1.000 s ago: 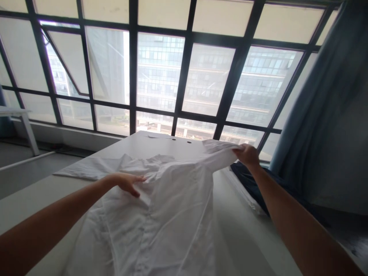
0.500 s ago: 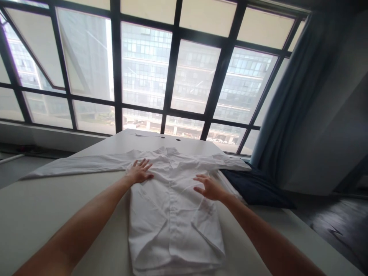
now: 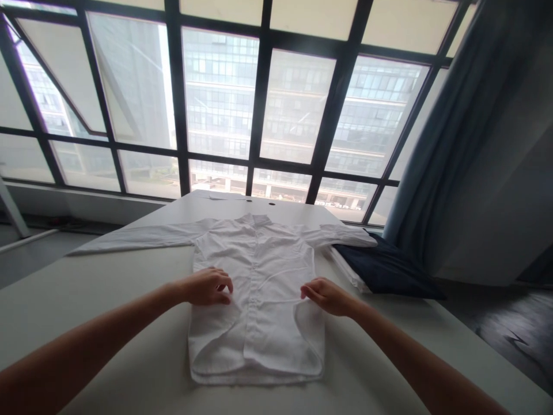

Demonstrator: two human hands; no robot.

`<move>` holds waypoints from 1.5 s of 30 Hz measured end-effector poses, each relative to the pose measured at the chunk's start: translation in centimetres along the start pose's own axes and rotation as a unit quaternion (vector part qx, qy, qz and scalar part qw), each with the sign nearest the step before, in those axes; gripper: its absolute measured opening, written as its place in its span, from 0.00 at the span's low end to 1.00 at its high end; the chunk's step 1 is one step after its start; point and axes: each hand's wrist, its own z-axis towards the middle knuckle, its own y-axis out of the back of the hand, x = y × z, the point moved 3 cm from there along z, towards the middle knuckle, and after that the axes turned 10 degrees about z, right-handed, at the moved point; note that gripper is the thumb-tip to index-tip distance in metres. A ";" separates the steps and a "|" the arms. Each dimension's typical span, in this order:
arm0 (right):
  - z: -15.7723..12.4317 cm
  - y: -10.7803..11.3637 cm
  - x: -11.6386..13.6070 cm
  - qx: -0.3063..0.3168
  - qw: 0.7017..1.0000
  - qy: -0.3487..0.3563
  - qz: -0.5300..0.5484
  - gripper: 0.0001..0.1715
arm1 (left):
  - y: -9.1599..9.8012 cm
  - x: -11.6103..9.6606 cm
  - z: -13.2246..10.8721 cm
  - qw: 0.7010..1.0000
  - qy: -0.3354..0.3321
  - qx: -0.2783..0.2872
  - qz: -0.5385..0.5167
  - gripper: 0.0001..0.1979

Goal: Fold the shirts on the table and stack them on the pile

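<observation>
Shirt on white table, gridded windows, curtain

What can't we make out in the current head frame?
All in the head view:
Shirt: back hidden, face down against the table.
Left grip: pinching the shirt or just touching? The hand itself hides the contact.
Right grip: same, contact too small to tell.
White cloth: mostly hidden under the dark cloth.
Table's near side: cut off by the bottom edge.
</observation>
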 end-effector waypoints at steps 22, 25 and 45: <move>-4.6 2.0 0.4 0.062 0.989 -0.087 -0.102 0.36 | -1.6 -0.7 -5.1 0.998 0.032 0.055 0.003 0.40; -5.3 1.9 1.4 0.112 0.979 -0.116 -0.127 0.40 | -1.9 -1.2 -6.5 0.995 -0.007 0.097 0.009 0.44; 13.6 -3.4 5.9 -0.089 0.965 -0.224 -0.108 0.15 | -2.4 1.1 12.3 0.947 0.299 -0.031 -0.112 0.07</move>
